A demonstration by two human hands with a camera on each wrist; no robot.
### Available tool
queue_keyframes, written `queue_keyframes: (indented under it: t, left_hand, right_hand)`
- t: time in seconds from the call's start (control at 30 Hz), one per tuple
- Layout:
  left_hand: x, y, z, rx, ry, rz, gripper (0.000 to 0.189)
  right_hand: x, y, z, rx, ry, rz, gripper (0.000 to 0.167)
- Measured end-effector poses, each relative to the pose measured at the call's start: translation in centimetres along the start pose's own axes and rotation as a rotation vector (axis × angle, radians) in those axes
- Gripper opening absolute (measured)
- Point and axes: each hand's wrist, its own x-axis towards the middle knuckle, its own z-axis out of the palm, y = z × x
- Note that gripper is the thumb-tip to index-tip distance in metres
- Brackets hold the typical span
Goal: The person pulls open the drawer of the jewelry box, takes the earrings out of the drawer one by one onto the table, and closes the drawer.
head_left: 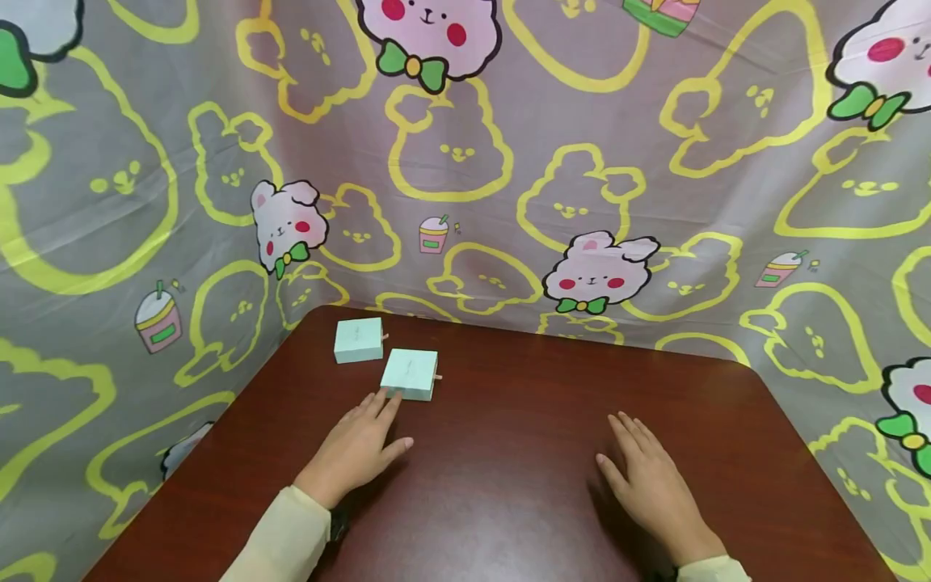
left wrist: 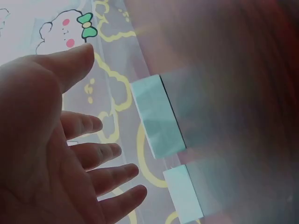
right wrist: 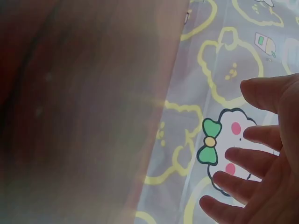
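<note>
One mint pull-tab box (head_left: 410,371) lies at one o'clock from the nearer left hand (head_left: 354,449), right hand (head_left: 651,487) apart, both empty.

Head view evenly lit, pale glare on the tabletop (head_left: 480,525), wrist views hazy, fingers (left wrist: 112,178) dim

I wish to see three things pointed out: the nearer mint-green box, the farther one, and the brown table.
Nearer mint-green box (head_left: 410,372): head view, on its top face.
Farther mint-green box (head_left: 359,335): head view, top face.
Brown table (head_left: 509,444): head view, bare tabletop.
</note>
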Motion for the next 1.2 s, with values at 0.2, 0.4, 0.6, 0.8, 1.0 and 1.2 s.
queue_keyframes:
  t: [0.2, 0.4, 0.6, 0.8, 1.0, 1.2]
  left_hand:
    - [-0.1, -0.8, 0.4, -0.001, -0.007, 0.008, 0.075]
    - [0.5, -1.7, 0.3, -0.01, 0.018, 0.005, 0.074]
    - [2.2, -2.7, -0.4, -0.062, 0.003, -0.023, 0.075]
    - [4.3, -4.0, -0.6, -0.08, -0.008, -0.03, 0.073]
    - [6.0, -4.6, -0.5, -0.101, -0.022, -0.039, 0.073]
    - [7.7, -5.4, -0.2, -0.158, -0.03, -0.084, 0.068]
  right_hand:
    - [-0.8, -0.5, 0.5, 0.031, -0.05, 0.016, 0.065]
    - [-0.8, -1.0, 0.7, 0.035, -0.04, 0.006, 0.065]
    - [0.8, -1.6, 0.5, 0.057, -0.055, 0.002, 0.065]
    - [3.3, -2.5, 1.0, 0.104, -0.078, -0.012, 0.065]
    - [4.9, -2.9, 2.0, 0.142, -0.101, 0.005, 0.065]
    - [5.8, -3.1, 3.1, 0.229, -0.145, 0.062, 0.065]
